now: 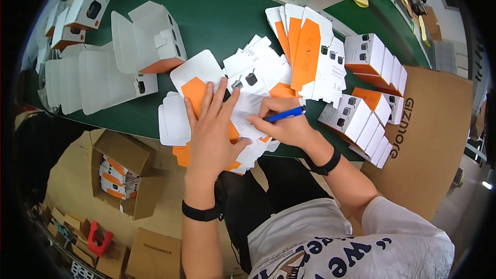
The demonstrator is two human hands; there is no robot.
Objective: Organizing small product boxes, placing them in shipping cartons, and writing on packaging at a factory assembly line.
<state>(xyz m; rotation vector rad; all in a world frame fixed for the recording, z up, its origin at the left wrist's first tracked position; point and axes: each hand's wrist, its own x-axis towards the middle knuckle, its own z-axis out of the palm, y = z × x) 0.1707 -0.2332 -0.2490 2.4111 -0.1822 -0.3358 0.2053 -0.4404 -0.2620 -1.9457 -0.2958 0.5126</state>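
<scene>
Flattened white and orange box blanks [245, 70], printed with small black devices, lie in a loose pile at the near edge of the green table. My left hand [214, 126] rests on the pile with its fingers spread, pressing a blank flat. A blue pen [287, 114] is gripped in my right hand [287, 126], which sits on the same blank just to the right. The writing end of the pen is hidden by my fingers. Behind my right hand, more blanks [310, 54] are fanned out in a stack.
Opened white boxes [147, 41] stand at the left, beside closed ones [87, 9]. Rows of small folded boxes [347, 119] line the right side, next to a large brown cardboard panel [423, 139]. On the floor, an open carton [126, 152] contains more packaging.
</scene>
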